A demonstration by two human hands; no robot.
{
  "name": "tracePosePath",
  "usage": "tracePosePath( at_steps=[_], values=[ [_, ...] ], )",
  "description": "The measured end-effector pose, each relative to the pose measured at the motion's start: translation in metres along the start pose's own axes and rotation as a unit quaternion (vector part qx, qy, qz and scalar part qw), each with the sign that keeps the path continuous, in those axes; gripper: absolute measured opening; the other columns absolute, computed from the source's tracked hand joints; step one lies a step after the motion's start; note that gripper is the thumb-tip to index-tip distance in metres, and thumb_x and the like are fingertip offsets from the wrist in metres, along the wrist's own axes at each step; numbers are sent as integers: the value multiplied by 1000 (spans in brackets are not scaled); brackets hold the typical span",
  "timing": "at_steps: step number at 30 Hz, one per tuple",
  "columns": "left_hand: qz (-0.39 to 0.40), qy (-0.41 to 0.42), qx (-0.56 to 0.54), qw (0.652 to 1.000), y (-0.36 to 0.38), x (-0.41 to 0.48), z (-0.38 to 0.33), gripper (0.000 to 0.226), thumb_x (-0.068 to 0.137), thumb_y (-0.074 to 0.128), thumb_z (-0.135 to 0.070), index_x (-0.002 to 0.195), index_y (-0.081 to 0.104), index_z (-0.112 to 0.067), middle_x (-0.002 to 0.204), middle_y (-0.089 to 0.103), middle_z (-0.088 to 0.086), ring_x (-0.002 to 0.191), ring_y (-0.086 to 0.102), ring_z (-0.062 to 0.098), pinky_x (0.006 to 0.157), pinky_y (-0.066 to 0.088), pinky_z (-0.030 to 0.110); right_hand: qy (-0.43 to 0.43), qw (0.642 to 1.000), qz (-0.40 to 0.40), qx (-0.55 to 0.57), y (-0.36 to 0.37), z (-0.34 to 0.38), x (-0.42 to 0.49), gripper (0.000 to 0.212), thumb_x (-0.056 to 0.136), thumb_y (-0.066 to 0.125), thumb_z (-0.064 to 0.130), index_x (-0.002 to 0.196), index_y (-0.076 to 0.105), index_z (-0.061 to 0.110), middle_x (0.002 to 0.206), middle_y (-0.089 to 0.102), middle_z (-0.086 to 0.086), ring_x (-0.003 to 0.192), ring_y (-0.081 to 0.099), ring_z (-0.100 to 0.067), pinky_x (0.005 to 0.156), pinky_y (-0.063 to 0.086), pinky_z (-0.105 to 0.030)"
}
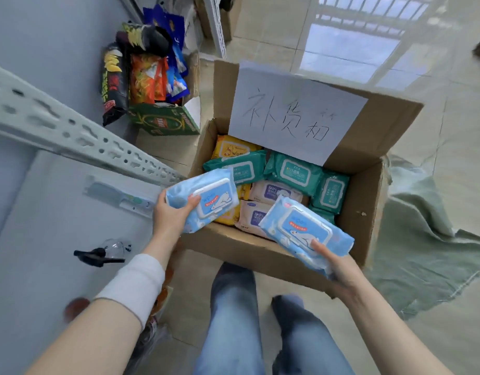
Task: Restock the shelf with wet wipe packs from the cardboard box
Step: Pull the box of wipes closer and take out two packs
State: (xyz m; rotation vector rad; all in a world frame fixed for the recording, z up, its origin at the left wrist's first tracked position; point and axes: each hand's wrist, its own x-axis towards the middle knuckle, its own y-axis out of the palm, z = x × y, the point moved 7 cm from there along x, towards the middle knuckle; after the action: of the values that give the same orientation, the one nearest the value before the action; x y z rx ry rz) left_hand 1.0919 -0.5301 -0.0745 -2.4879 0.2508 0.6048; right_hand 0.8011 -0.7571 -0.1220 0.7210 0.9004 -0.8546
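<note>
My left hand (170, 212) and right hand (339, 269) each clamp fingers around a blue wipe pack (203, 198) (305, 231) over the cardboard box's (368, 212) near edge.

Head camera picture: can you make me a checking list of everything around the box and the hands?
Surface: pale grey shelf at left, holding a price tag strip and a clear spray bottle.
Job's things: open cardboard box on the floor, with teal, yellow and beige wipe packs inside.
Clutter: green carton of snack bags; green cloth under the box.
Grippers: left hand holds one blue wipe pack; right hand holds another blue pack.
Cables: nothing seen.
Surroundings: tiled floor, handwritten paper sign on the box flap.
</note>
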Motion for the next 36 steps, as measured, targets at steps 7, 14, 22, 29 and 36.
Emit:
tracePosePath(
  at_steps=[7,14,22,29,36],
  values=[
    [-71,110,-159,979,-108,-158,-75,35,69,79,-33,96,58,-27,97,68,-3,88,67,13,65,55,23,-80,968,190,-145,11,38,-123,50,70,68,19,119,59,9,104,73,-8,81,72,-19,57,56,-23],
    [-132,211,-201,948,-242,-293,-132,39,64,77,-46,95,60,-28,98,69,-4,89,68,14,69,57,28,-132,898,331,-259,67,60,-244,47,70,68,17,116,60,9,111,70,-13,98,68,-30,74,59,-35],
    [-247,255,-260,898,-402,-358,-118,40,56,77,-46,88,59,-34,93,66,-10,88,66,12,75,55,32,-205,817,426,-330,184,55,-334,47,69,68,15,115,61,7,108,70,-15,95,69,-32,70,60,-37],
    [-296,253,-287,875,-490,-342,-88,29,70,78,-27,88,56,-31,89,65,-13,78,64,3,54,52,16,-235,776,483,-330,285,42,-377,43,67,66,10,109,62,10,105,72,-11,93,71,-27,67,59,-31],
    [-292,241,-306,873,-535,-254,-104,43,78,72,-22,117,56,-13,110,67,4,95,67,19,70,57,30,-270,725,523,-358,404,73,-387,39,63,65,9,102,65,12,98,75,-5,88,72,-20,65,58,-25]
  ],
)
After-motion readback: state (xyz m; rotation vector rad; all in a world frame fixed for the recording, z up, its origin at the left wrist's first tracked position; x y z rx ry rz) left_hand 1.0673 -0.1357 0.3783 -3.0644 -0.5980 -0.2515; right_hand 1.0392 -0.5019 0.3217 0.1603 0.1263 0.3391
